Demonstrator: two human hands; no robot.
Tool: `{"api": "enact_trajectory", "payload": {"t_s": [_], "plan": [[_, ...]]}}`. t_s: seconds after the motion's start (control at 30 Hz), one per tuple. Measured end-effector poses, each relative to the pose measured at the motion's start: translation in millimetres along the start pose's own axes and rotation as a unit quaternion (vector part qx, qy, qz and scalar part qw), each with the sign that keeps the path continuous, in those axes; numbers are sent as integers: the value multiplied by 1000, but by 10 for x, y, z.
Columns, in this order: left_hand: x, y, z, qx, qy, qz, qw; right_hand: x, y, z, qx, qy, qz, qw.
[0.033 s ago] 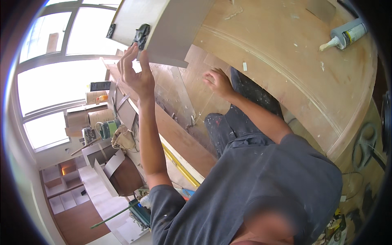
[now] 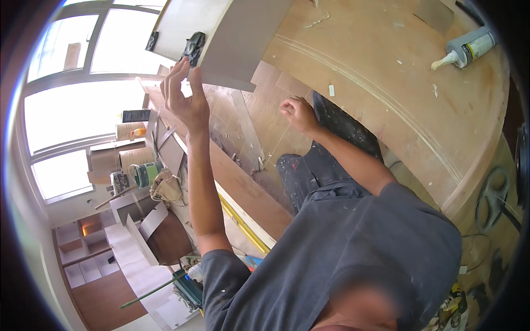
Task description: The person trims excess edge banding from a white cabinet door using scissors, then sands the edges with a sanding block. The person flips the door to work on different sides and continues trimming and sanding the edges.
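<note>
My left hand (image 2: pixel 187 102) is raised at the lower corner of a grey-faced panel (image 2: pixel 237 52). Its thumb and fingers are apart, and the fingertips reach the lower end of a small black clamp-like fitting (image 2: pixel 193 47) on the panel's pale side. Whether they press on it I cannot tell. A second black piece (image 2: pixel 152 41) sits at that side's far edge. Lower and to the right, my right hand (image 2: pixel 300 114) hovers above my thigh with its fingers curled in, and nothing shows in it.
A broad wooden board (image 2: pixel 375 60) spans the right, carrying a sealant cartridge (image 2: pixel 472 47) with a pale nozzle. Scissors (image 2: pixel 491 198) lie at the far right. Tins, a green bucket (image 2: pixel 146 174) and board offcuts crowd the left by the windows. Debris dots the floor (image 2: pixel 259 110).
My right hand has shifted slightly right and its fingers have curled in more. The left hand stays at the black fitting, almost unmoved.
</note>
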State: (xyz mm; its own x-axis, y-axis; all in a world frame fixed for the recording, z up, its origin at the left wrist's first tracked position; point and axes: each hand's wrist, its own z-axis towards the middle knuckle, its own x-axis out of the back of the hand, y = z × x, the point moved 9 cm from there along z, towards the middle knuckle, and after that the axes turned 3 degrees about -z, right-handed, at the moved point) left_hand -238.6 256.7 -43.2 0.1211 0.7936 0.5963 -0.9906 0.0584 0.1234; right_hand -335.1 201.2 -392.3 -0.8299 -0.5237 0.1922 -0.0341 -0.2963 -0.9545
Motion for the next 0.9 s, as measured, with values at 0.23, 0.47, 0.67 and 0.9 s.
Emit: {"api": "enact_trajectory", "payload": {"t_s": [0.23,0.47,0.67,0.9], "plan": [[34,-63,-119,-22,3,-20,1000,-118,141,37,-64,-34,118,990],[-22,47,-211,-48,-18,-2,999,-318,-510,367,-207,-104,597,768],[-4,46,-134,-47,-11,16,999,-507,-669,563,-187,-102,663,718],[123,22,-72,-16,66,-2,998,-581,-630,513,-218,-72,683,693]]}}
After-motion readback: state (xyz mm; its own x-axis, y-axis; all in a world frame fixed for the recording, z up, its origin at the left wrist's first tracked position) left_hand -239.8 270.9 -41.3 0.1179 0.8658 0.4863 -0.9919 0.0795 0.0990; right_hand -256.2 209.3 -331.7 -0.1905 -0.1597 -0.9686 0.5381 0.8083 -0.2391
